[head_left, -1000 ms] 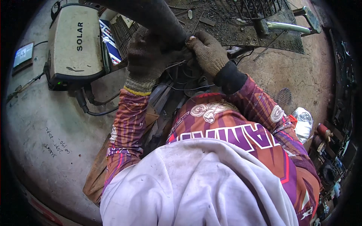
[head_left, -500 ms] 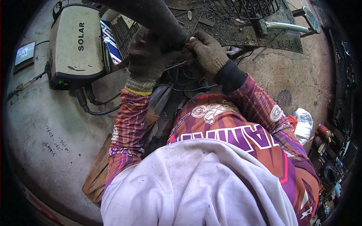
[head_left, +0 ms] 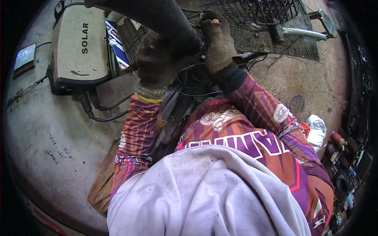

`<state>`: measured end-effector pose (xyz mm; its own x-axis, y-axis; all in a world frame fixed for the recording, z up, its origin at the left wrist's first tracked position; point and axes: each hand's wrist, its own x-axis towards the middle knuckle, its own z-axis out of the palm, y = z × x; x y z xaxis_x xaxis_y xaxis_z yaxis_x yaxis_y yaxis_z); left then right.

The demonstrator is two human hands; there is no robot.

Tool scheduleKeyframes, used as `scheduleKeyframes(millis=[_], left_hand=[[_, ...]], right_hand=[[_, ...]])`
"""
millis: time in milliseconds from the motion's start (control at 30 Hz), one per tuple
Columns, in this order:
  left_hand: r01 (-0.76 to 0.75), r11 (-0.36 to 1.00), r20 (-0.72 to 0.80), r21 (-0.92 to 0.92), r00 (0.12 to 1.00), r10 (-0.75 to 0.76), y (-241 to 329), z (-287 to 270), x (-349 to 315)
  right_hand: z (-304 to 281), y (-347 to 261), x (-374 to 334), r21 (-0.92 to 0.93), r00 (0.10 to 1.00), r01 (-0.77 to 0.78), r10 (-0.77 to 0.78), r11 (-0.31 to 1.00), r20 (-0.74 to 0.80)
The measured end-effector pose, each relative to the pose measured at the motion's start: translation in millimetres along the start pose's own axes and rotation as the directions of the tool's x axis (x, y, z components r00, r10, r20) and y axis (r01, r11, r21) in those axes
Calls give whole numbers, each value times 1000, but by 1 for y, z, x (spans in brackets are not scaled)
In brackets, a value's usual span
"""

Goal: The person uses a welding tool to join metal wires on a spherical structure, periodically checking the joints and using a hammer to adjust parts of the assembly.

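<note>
Dark-grey, thick round tube [head_left: 169,19] slants at top ctr. Brown-knit-gloved L hand [head_left: 154,59] against lower end, gloved R hand [head_left: 219,44] just beside; can't tell either grip, too dark. Steady tube w/ L; mind bare R fingertip [head_left: 215,21].

My left glove [head_left: 151,59] at 11 o'clock and right glove [head_left: 218,45] at 12 are rough, matt knitted cloth. The plate [head_left: 244,36] at 1 looks like gritty, dull metal; the bar [head_left: 303,33] at 2 is smooth, glossy metal. The box [head_left: 80,43] at 10 is smooth, matt, scuffed. My cloth [head_left: 201,188] at 6 is matt and creased.
</note>
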<state>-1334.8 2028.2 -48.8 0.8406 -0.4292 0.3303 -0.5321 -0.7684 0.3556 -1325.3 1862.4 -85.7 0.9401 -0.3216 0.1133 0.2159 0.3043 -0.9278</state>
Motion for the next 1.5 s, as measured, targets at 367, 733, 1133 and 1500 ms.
scheduleKeyframes(millis=[367, 733, 1133, 1500], left_hand=[[198, 979, 11, -51, 980, -198, 11, -3, -11], [130, 981, -12, 145, 991, -130, 12, -1, -5], [205, 977, -21, -66, 978, -207, 22, 0, -8], [360, 925, -24, -125, 930, -366, 45, -9, 12]], right_hand=[[24, -7, 18, 225, 930, -363, 337, 904, 146], [17, 8, 34, 260, 879, -439, 352, 860, 320], [23, -2, 38, 307, 859, -445, 304, 841, 412], [25, -12, 59, 7, 666, -553, 437, 833, 604]])
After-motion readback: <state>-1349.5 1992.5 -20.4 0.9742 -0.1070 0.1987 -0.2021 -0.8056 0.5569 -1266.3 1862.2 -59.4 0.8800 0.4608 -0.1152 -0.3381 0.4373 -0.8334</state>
